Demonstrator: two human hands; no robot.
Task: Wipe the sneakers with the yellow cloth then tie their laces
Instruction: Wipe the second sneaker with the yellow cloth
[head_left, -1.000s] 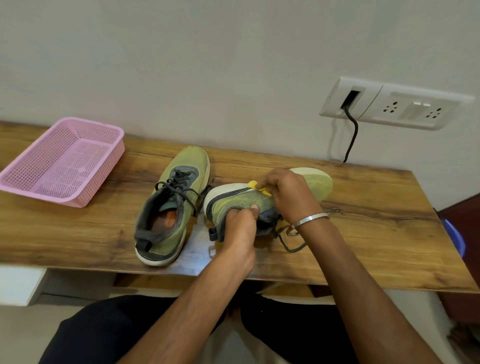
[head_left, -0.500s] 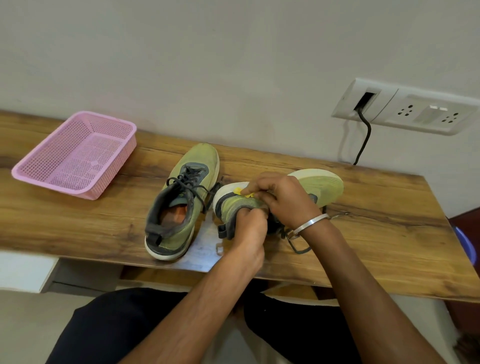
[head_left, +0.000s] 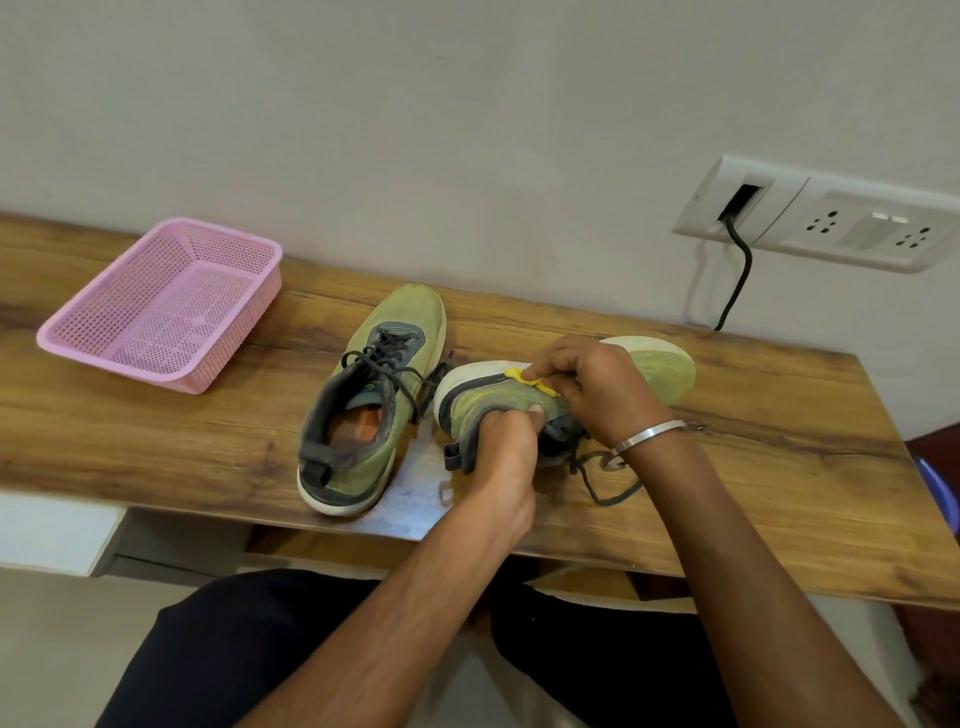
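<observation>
On the table (head_left: 779, 467), one sneaker (head_left: 483, 410) lies tipped on its side, sole toward the wall, the left hand (head_left: 506, 452) clamped on its heel collar while the right hand (head_left: 597, 389) pinches the bunched cloth (head_left: 530, 382) against the upper near the sole edge. The second sneaker (head_left: 374, 405) stands upright just beside it, laces loosely threaded. The shoe looks light, its knit upper soft, so the firmer heel and sole seem the surest holds; the thin, limp cloth likely needs pressure from the fingertips, and the lace (head_left: 608, 483) trailing on the table is slack and easy to pinch.
</observation>
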